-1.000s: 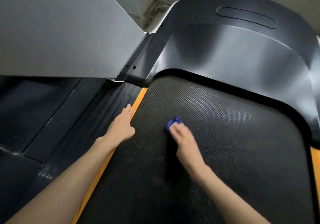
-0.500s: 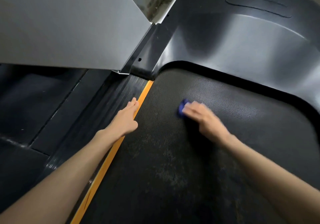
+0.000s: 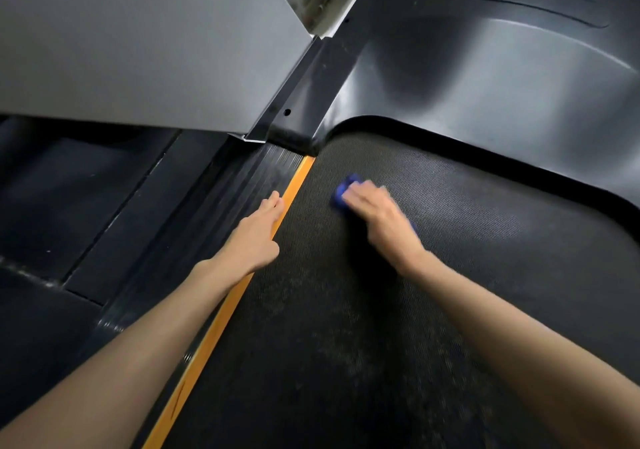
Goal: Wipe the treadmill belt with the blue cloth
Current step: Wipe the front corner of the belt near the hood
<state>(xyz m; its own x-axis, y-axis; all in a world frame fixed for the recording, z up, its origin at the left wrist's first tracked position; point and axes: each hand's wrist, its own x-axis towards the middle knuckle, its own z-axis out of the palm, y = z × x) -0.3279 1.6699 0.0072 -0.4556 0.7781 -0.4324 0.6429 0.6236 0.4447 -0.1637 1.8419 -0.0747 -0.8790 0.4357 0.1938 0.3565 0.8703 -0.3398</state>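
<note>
Right fingers (image 3: 360, 196) lay fairly straight and close together, pressed flat on the blue cloth (image 3: 343, 190); motion blur there, thumb not clear. The cloth was bunched under the right hand (image 3: 379, 218), poking out past the fingertips, with a sliver at the palm's right edge. It sat on the treadmill belt (image 3: 467, 251), far-left part, near the belt's front corner. Left fingers (image 3: 274, 205) were straight and together, holding nothing; the left hand (image 3: 256, 237) rested palm down across the orange strip (image 3: 221, 313) and the ribbed black side rail (image 3: 211, 213), just left of the belt. The hands were near each other, not touching. Pale dusty patches showed on the near belt. The black motor cover (image 3: 485, 84) curved round the belt's far edge, close past the cloth. A grey panel (image 3: 138, 39) slanted over the far left, above dark flooring (image 3: 52, 206).
</note>
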